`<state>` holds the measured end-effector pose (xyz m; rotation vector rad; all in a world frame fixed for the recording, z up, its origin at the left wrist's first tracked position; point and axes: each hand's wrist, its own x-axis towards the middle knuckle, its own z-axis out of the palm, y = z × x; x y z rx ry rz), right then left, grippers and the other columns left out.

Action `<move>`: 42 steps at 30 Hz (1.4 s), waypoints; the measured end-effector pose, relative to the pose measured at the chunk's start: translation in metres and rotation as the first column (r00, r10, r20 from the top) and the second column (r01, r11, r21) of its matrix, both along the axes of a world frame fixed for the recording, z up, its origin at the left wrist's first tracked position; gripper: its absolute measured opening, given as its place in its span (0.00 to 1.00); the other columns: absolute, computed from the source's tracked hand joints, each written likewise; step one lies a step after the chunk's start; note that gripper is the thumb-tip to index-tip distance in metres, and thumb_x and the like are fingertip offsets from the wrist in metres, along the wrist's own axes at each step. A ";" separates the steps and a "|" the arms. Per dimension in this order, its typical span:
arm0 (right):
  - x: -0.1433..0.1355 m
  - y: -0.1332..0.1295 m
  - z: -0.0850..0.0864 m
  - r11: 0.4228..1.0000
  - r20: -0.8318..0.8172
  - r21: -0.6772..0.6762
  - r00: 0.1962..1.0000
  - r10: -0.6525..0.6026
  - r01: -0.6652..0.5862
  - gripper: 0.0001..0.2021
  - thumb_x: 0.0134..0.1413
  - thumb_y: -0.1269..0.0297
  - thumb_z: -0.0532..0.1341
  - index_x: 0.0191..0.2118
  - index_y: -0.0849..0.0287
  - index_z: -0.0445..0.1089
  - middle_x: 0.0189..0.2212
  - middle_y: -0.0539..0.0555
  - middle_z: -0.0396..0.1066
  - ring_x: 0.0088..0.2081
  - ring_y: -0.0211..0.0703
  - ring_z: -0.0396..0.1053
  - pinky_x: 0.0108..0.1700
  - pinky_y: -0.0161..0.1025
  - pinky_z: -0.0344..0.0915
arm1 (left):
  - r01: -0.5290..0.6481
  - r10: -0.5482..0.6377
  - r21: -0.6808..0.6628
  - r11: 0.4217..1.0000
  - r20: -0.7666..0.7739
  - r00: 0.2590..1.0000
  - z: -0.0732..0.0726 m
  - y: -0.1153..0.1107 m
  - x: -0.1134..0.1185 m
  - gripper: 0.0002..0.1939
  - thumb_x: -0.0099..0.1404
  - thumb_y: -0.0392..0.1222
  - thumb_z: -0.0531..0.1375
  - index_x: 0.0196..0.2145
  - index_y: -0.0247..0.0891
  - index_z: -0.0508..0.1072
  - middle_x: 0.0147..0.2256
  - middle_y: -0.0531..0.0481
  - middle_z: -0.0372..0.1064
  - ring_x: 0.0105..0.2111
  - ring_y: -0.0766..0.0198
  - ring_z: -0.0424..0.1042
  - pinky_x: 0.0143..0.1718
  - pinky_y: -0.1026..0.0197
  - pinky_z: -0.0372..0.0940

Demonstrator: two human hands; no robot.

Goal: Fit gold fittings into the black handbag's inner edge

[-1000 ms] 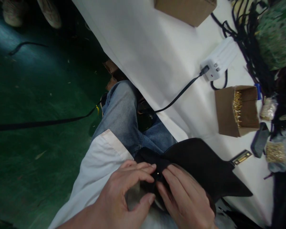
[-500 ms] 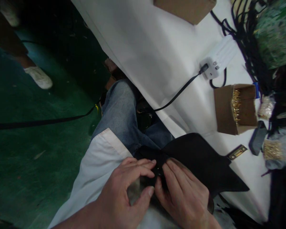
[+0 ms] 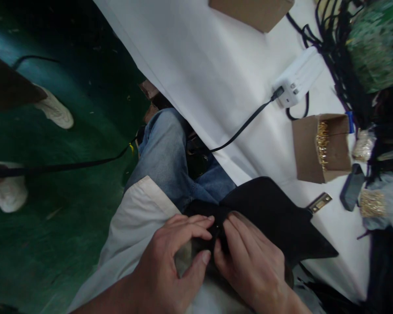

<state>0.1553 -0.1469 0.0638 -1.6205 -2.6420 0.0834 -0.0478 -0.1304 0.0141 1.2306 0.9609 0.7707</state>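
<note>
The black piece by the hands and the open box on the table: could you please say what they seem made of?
Black piece: perhaps leather or imitation leather, matt and smooth, with crisp edges. Open box: apparently cardboard, dull brown, with thin, stiff walls.

no txt, nos., labels, brands or signs legible anywhere in pic.
</note>
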 end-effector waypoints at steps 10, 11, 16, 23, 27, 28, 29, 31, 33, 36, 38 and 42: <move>-0.004 0.002 0.008 0.984 -0.005 -0.143 0.994 -0.112 0.110 0.12 0.71 0.70 0.54 0.50 0.66 0.73 0.46 0.66 0.80 0.43 0.53 0.82 0.41 0.45 0.83 | -0.047 0.047 -0.023 0.999 0.027 0.999 -0.015 -0.004 0.007 0.19 0.72 0.27 0.60 0.53 0.47 0.80 0.50 0.53 0.83 0.50 0.63 0.82 0.55 0.61 0.76; -0.004 0.002 0.008 0.982 -0.005 -0.150 0.993 -0.118 0.116 0.12 0.72 0.70 0.53 0.51 0.66 0.73 0.46 0.66 0.80 0.44 0.53 0.82 0.42 0.45 0.83 | -0.032 0.033 -0.024 0.999 0.024 0.999 -0.016 -0.002 0.008 0.19 0.72 0.27 0.60 0.53 0.47 0.80 0.49 0.52 0.83 0.49 0.63 0.82 0.53 0.62 0.77; -0.002 0.001 0.007 0.980 -0.003 -0.150 0.991 -0.134 0.132 0.12 0.72 0.71 0.53 0.51 0.64 0.73 0.45 0.64 0.80 0.43 0.52 0.82 0.42 0.45 0.82 | 0.071 -0.069 -0.032 0.997 0.058 0.996 -0.006 0.006 0.007 0.14 0.69 0.33 0.65 0.51 0.44 0.79 0.50 0.46 0.79 0.50 0.56 0.79 0.52 0.56 0.76; 0.005 0.007 0.007 0.985 -0.102 -0.171 0.993 -0.056 0.038 0.11 0.70 0.72 0.54 0.50 0.65 0.73 0.44 0.63 0.80 0.44 0.51 0.80 0.47 0.46 0.81 | 0.042 -0.044 -0.022 0.999 -0.097 0.994 0.006 0.002 0.011 0.30 0.55 0.42 0.77 0.51 0.43 0.70 0.52 0.42 0.74 0.52 0.47 0.75 0.53 0.45 0.76; 0.008 0.006 0.006 0.975 -0.132 -0.220 0.989 -0.059 0.029 0.10 0.70 0.71 0.56 0.50 0.63 0.73 0.45 0.61 0.80 0.45 0.51 0.80 0.50 0.48 0.80 | 0.034 -0.034 -0.003 0.999 -0.178 0.983 0.006 -0.002 0.017 0.25 0.54 0.29 0.64 0.50 0.43 0.69 0.49 0.43 0.73 0.51 0.49 0.75 0.52 0.46 0.76; 0.008 0.006 0.005 0.972 -0.136 -0.231 0.988 -0.069 0.036 0.09 0.70 0.71 0.57 0.49 0.62 0.73 0.44 0.60 0.80 0.44 0.50 0.79 0.49 0.47 0.80 | 0.029 -0.026 0.011 1.000 -0.192 0.981 0.006 -0.003 0.018 0.24 0.54 0.29 0.63 0.49 0.42 0.69 0.48 0.44 0.73 0.49 0.50 0.75 0.50 0.46 0.76; 0.007 0.006 0.005 0.970 -0.142 -0.240 0.987 -0.075 0.039 0.08 0.70 0.72 0.57 0.49 0.62 0.73 0.43 0.60 0.80 0.43 0.50 0.79 0.48 0.47 0.80 | 0.021 -0.016 0.023 1.000 -0.209 0.978 0.006 -0.004 0.020 0.23 0.55 0.29 0.62 0.48 0.42 0.69 0.46 0.44 0.74 0.47 0.51 0.75 0.48 0.47 0.76; 0.006 0.008 0.004 0.969 -0.156 -0.245 0.985 -0.074 0.034 0.08 0.69 0.73 0.57 0.48 0.62 0.73 0.42 0.60 0.80 0.42 0.49 0.79 0.46 0.46 0.79 | 0.003 0.008 0.043 0.999 -0.245 0.969 0.006 -0.005 0.021 0.19 0.56 0.29 0.62 0.46 0.42 0.70 0.43 0.45 0.74 0.44 0.51 0.76 0.44 0.47 0.76; 0.005 0.010 0.004 0.971 -0.167 -0.240 0.984 -0.061 0.020 0.09 0.69 0.73 0.57 0.47 0.62 0.73 0.42 0.60 0.80 0.41 0.49 0.79 0.45 0.46 0.78 | -0.001 0.020 0.068 0.998 -0.284 0.959 0.006 -0.004 0.023 0.17 0.58 0.30 0.62 0.45 0.42 0.71 0.42 0.46 0.75 0.42 0.51 0.77 0.41 0.47 0.76; 0.003 0.012 0.003 0.973 -0.160 -0.229 0.986 -0.043 0.006 0.09 0.69 0.73 0.56 0.46 0.62 0.73 0.41 0.60 0.81 0.40 0.50 0.79 0.43 0.46 0.78 | 0.054 -0.012 0.107 0.993 -0.364 0.932 0.007 -0.001 0.025 0.13 0.61 0.28 0.60 0.42 0.41 0.72 0.40 0.45 0.75 0.39 0.50 0.77 0.39 0.46 0.76; 0.000 0.012 0.002 0.976 -0.148 -0.216 0.988 -0.034 0.001 0.09 0.69 0.74 0.55 0.46 0.62 0.73 0.40 0.60 0.81 0.40 0.50 0.79 0.42 0.46 0.78 | 0.125 -0.053 0.140 0.982 -0.428 0.902 0.007 0.001 0.027 0.12 0.63 0.26 0.58 0.41 0.41 0.72 0.39 0.45 0.75 0.38 0.49 0.77 0.37 0.45 0.76; -0.001 0.009 -0.001 0.978 -0.125 -0.210 0.992 -0.031 0.004 0.10 0.69 0.75 0.55 0.47 0.63 0.73 0.41 0.61 0.81 0.40 0.51 0.80 0.41 0.47 0.79 | 0.193 -0.062 0.202 0.960 -0.520 0.852 0.004 0.001 0.029 0.13 0.62 0.22 0.56 0.37 0.39 0.72 0.36 0.45 0.73 0.35 0.50 0.76 0.33 0.47 0.74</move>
